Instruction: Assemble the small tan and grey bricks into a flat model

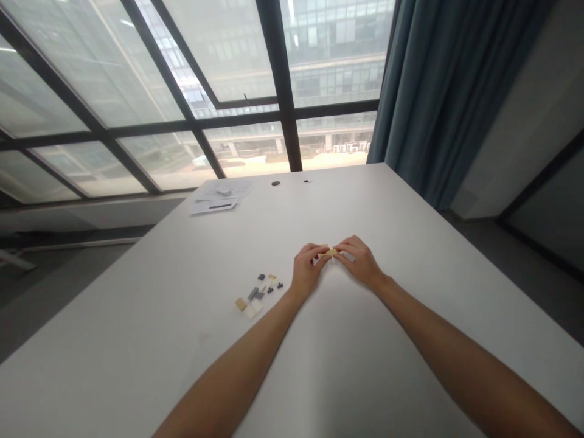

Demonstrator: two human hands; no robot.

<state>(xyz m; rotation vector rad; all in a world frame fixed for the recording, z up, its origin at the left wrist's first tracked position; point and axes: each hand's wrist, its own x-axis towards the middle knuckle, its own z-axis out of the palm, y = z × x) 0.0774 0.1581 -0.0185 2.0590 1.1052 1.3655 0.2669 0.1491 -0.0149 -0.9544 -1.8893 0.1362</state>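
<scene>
My left hand (309, 267) and my right hand (358, 258) meet over the middle of the white table (205, 365). Between their fingertips is a small tan building-brick piece (331, 251), pinched from both sides. The fingers cover much of it, so its full shape is hidden. Left of my left hand lies a loose group of small pieces: a tan brick (241, 303), white flat pieces (253, 308), grey pieces (256, 294) and a dark piece (261, 277). Several tiny black pieces (274, 288) are scattered at the right of that group.
Papers (216, 201) with a small white object on top lie at the table's far left corner. A round black disc (275, 183) and a small dark object (307, 181) sit near the far edge. Beyond are framed windows (241, 118) and a blue curtain (424, 103).
</scene>
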